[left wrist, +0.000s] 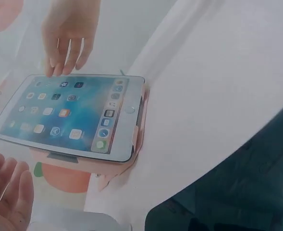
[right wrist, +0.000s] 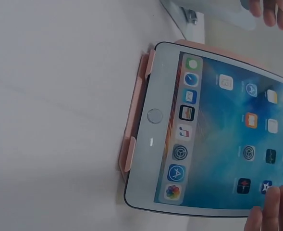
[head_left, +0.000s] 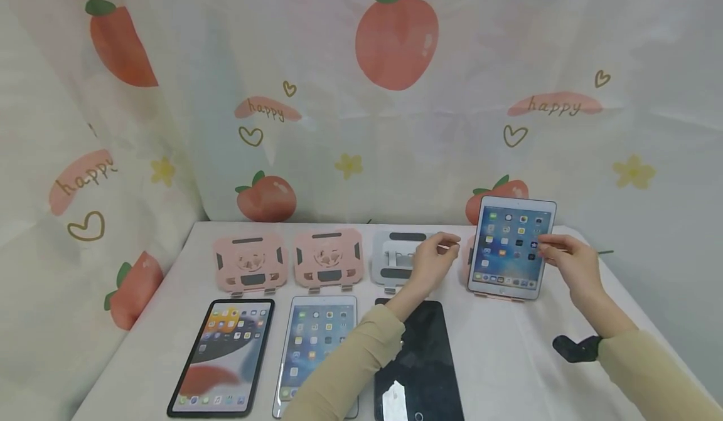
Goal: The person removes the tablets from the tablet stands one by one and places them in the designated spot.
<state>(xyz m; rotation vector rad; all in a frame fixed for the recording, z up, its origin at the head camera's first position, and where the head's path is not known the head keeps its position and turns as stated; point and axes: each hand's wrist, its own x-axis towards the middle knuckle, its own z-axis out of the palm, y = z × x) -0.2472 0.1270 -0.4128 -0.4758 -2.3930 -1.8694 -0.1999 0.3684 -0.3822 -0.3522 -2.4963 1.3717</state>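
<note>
A white tablet [head_left: 513, 248] with its screen lit leans upright on a pink stand [right wrist: 137, 98], whose two lower lugs hold its bottom edge. At the tablet's right edge is my right hand [head_left: 576, 269], its fingers fairly straight; whether the fingertips touch the edge I cannot tell. My left hand [head_left: 433, 259] is off to the left of the tablet, apart from it, with loosely bent fingers and nothing in them. It hovers in front of a grey stand [head_left: 381, 255]. The left wrist view shows both hands flanking the tablet [left wrist: 59, 113].
Two pink stands [head_left: 251, 261] [head_left: 329, 258] stand at the back left. In front lie a black-rimmed tablet [head_left: 223, 358], a white tablet [head_left: 316, 336] partly under my left sleeve, and a dark-screened tablet [head_left: 423, 358]. A fruit-printed cloth [head_left: 339, 138] hangs behind the white table [head_left: 508, 358].
</note>
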